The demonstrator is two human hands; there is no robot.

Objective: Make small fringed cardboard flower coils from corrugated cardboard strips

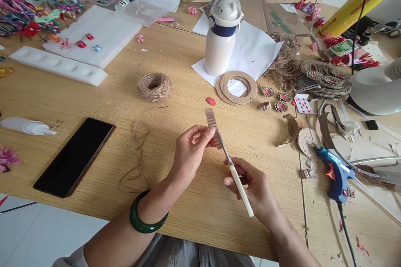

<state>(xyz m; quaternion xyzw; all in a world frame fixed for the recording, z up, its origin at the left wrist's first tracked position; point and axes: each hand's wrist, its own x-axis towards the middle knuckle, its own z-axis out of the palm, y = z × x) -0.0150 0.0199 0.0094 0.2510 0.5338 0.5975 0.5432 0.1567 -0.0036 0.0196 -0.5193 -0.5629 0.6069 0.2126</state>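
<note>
Between thumb and fingers, my left hand (189, 152) pinches a short strip of corrugated cardboard (210, 117). My right hand (252, 185) grips scissors (239, 187) with a cream-white handle, their blades lying along the strip's right edge beside my left fingertips. Whether the blades are parted cannot be made out. Just beyond the strip lie small red discs (211, 101). Flat cardboard rings (239, 87) rest partly on white paper (250, 46). Right of them are several ribbed cardboard rosettes (281, 106) with red centres.
A white bottle (221, 35) stands on the paper. Left are a twine ball (154, 86), a phone (74, 157) and a glue bottle (28, 126). A blue glue gun (336, 175) with its cord lies at right among cardboard scraps (308, 142). Foam pieces (59, 66) lie at far left.
</note>
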